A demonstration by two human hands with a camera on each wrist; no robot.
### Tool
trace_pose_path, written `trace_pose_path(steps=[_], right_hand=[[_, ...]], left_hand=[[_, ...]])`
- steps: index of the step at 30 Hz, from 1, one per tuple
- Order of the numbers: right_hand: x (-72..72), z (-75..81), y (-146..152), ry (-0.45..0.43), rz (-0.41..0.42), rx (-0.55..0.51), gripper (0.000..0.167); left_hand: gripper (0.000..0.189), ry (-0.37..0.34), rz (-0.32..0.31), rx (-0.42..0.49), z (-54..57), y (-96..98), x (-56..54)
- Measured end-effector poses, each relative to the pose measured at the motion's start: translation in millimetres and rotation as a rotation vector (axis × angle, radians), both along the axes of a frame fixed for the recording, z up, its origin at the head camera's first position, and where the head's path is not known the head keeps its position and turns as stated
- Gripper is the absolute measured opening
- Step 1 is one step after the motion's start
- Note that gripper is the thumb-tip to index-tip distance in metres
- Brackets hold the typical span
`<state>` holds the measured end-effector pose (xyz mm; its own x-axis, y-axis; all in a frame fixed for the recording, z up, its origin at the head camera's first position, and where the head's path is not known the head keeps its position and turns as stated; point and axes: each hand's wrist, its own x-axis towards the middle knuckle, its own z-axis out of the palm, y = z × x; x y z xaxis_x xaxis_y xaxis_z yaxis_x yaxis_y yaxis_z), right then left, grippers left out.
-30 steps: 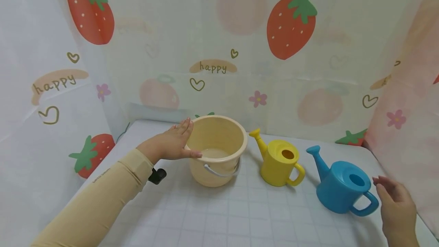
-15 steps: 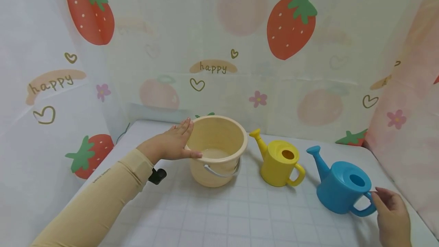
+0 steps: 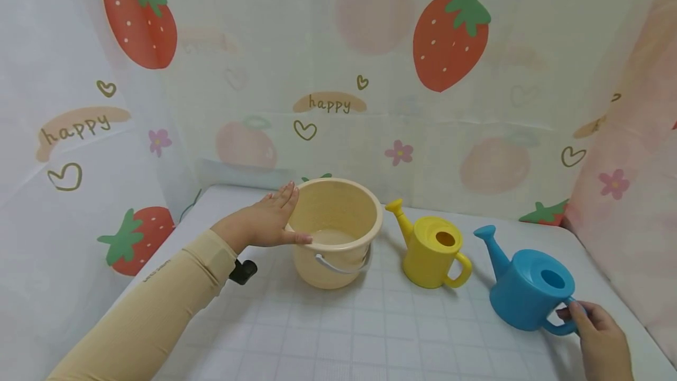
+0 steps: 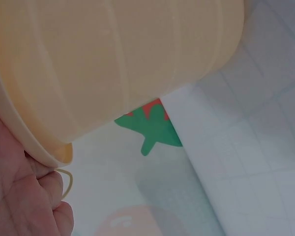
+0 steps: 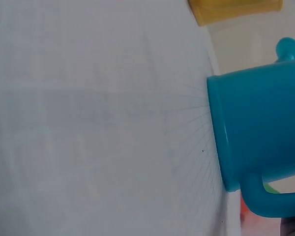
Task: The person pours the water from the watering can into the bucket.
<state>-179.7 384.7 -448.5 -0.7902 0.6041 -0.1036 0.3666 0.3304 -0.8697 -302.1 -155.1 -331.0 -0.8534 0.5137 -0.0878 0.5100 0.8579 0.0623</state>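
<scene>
My left hand (image 3: 263,220) rests on the left rim of a cream bucket (image 3: 316,271), fingers extended and thumb along the front rim. The left wrist view shows the bucket's ribbed wall (image 4: 137,54) above the fingers (image 4: 24,189). At the right, my right hand (image 3: 604,337) grips the handle of a blue watering can (image 3: 518,293), fingers passing through the handle opening. The can stands upright, spout toward the left. In the right wrist view, the blue can's base (image 5: 255,128) meets the table, and only a sliver of the hand (image 5: 292,226) shows.
A yellow watering can (image 3: 423,260) stands between the bucket and the blue can. All stand on a white table with a grid-patterned cover (image 3: 328,340). Printed curtains (image 3: 338,46) enclose the back and sides. A black wrist device (image 3: 243,272) hangs under my left wrist.
My right hand has moved left and slightly down from beside the blue watering can and taken hold of its handle. My left hand stays on the bucket rim.
</scene>
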Motion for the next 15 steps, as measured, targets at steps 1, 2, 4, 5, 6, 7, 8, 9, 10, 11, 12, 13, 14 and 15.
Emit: trace_pose_path(steps=[1, 2, 4, 5, 6, 7, 8, 9, 10, 11, 12, 13, 14, 15], right_hand=[[-0.1, -1.0, 1.1, -0.007, 0.014, -0.002, 0.07], [-0.1, -2.2, 2.2, -0.012, 0.027, -0.005, 0.07], [-0.2, -5.0, 4.4, -0.004, 0.051, -0.017, 0.071], [-0.3, -6.6, 5.6, -0.001, 0.064, -0.023, 0.07], [-0.3, -8.1, 6.8, 0.002, 0.078, -0.025, 0.07], [-0.5, -10.0, 8.4, 0.015, 0.089, -0.045, 0.069], [-0.6, -11.8, 10.1, 0.024, 0.102, -0.06, 0.068], [-0.8, -13.4, 11.6, 0.035, 0.117, -0.075, 0.067], [-1.0, -14.9, 13.1, 0.041, 0.131, -0.088, 0.066], [-0.9, -16.3, 14.6, 0.042, 0.156, -0.088, 0.064], [-0.8, -17.6, 16.2, 0.049, 0.179, -0.092, 0.062], [-0.7, -18.4, 17.6, 0.057, 0.205, -0.094, 0.061], [-0.2, -19.2, 18.7, 0.059, 0.228, -0.085, 0.059], [0.2, -19.7, 19.6, 0.067, 0.254, -0.083, 0.057]], left_hand=[[0.118, 0.001, -0.002, 0.002, -0.1, -0.1, 0.2], [0.118, 0.004, -0.008, 0.011, -0.2, -0.3, 0.3], [0.117, 0.007, -0.005, -0.001, -1.0, -0.4, 0.0], [0.117, 0.009, -0.005, -0.002, -1.5, -0.5, -0.4], [0.117, 0.01, -0.008, 0.001, -1.8, -0.7, -0.7], [0.117, 0.01, -0.005, -0.004, -2.4, -0.9, -1.4], [0.117, 0.009, -0.007, 0.004, -2.6, -1.0, -2.0], [0.117, 0.008, -0.003, -0.002, -3.0, -1.0, -2.6], [0.117, 0.007, -0.003, 0.0, -3.2, -1.1, -3.1], [0.117, 0.006, -0.003, 0.002, -3.4, -1.0, -3.3], [0.117, 0.004, 0.0, -0.005, -3.5, -0.7, -3.6], [0.118, 0.002, 0.004, -0.013, -3.6, -0.7, -3.8], [0.118, 0.002, 0.003, -0.009, -3.4, -0.5, -3.6], [0.118, 0.0, 0.004, -0.01, -3.3, -0.5, -3.5]])
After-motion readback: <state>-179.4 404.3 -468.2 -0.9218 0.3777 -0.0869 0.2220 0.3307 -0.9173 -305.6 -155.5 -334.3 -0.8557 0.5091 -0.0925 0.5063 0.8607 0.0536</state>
